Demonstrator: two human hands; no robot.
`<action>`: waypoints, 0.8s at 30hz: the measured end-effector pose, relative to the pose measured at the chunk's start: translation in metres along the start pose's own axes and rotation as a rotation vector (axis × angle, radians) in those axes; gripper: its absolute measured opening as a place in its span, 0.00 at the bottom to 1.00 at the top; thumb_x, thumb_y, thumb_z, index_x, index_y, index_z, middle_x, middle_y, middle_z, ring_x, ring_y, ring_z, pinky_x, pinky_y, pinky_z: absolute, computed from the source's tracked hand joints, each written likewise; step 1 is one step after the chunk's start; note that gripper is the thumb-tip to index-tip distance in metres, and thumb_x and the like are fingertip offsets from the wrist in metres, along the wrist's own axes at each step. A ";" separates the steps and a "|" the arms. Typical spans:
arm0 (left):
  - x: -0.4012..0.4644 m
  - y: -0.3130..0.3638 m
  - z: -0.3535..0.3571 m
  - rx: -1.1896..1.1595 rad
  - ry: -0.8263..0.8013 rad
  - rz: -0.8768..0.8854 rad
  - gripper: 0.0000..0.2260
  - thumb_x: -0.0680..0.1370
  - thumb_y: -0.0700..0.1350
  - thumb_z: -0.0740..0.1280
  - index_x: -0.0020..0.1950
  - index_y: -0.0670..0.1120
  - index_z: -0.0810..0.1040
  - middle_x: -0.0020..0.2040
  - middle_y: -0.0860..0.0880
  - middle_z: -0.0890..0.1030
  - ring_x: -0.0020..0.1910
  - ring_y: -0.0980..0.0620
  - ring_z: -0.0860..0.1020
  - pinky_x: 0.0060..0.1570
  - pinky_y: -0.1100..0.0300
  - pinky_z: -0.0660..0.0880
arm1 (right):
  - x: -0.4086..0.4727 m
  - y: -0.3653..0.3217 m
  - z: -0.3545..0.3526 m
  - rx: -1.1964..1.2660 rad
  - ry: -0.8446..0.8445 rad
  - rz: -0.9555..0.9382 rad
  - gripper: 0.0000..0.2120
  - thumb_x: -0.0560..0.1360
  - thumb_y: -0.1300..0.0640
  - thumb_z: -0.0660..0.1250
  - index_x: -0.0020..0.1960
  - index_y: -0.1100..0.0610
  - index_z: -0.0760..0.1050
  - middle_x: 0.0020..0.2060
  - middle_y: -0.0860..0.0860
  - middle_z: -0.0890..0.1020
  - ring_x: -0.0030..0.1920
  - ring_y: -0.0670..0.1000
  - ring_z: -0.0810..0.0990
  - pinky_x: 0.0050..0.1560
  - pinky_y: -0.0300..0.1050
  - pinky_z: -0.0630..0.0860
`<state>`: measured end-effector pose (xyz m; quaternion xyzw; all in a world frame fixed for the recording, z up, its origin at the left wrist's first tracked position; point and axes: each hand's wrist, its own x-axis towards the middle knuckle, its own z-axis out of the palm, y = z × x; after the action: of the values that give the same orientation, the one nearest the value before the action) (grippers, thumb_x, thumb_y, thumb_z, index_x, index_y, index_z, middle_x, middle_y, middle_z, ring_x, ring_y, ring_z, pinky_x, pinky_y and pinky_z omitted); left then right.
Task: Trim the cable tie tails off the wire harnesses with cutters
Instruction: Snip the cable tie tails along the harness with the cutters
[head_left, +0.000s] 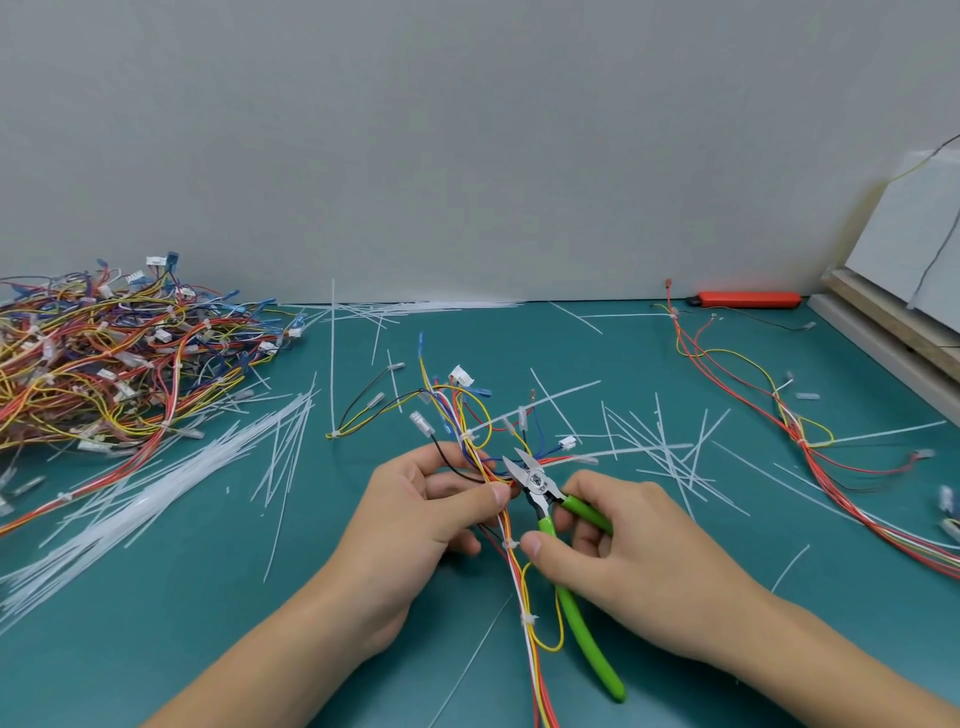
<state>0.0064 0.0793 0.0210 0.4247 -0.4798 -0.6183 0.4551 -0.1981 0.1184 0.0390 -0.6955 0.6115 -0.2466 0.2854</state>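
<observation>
My left hand (415, 519) pinches a wire harness (470, 415) of red, yellow, blue and black wires just above the green mat. My right hand (618, 551) grips green-handled cutters (540, 486), whose open jaws point up and left, next to the bundle by my left thumb. A long white cable tie tail (535, 410) sticks out to the right from the harness above the jaws. Two short white tie heads (529, 618) sit lower on the bundle between my wrists.
A big tangled pile of harnesses (114, 353) lies at the left. Loose white ties and cut tails (156, 493) are strewn over the mat. Another harness (779, 405) trails along the right. A red tool (748, 299) lies by the wall, boards (893, 332) at far right.
</observation>
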 end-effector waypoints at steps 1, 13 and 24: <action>0.000 0.000 0.000 0.000 -0.001 -0.002 0.08 0.68 0.43 0.78 0.45 0.51 0.85 0.47 0.39 0.87 0.37 0.49 0.81 0.30 0.62 0.74 | 0.000 0.000 0.000 -0.005 -0.003 -0.003 0.25 0.65 0.26 0.64 0.42 0.47 0.73 0.32 0.44 0.79 0.30 0.44 0.73 0.39 0.53 0.77; 0.003 -0.003 -0.002 0.016 -0.001 -0.014 0.17 0.68 0.43 0.78 0.54 0.42 0.80 0.50 0.40 0.87 0.38 0.49 0.82 0.30 0.63 0.74 | 0.004 0.003 0.001 0.005 -0.023 -0.080 0.15 0.80 0.46 0.67 0.41 0.54 0.71 0.35 0.53 0.81 0.31 0.46 0.69 0.38 0.47 0.71; 0.003 -0.002 -0.002 0.023 -0.009 -0.009 0.16 0.68 0.43 0.77 0.54 0.41 0.81 0.49 0.39 0.87 0.37 0.49 0.81 0.31 0.63 0.74 | 0.003 0.003 0.001 0.060 0.008 -0.031 0.17 0.71 0.36 0.70 0.41 0.49 0.75 0.34 0.47 0.82 0.31 0.45 0.74 0.40 0.51 0.77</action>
<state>0.0071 0.0765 0.0186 0.4291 -0.4871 -0.6167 0.4453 -0.1991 0.1154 0.0368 -0.6951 0.5941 -0.2721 0.2997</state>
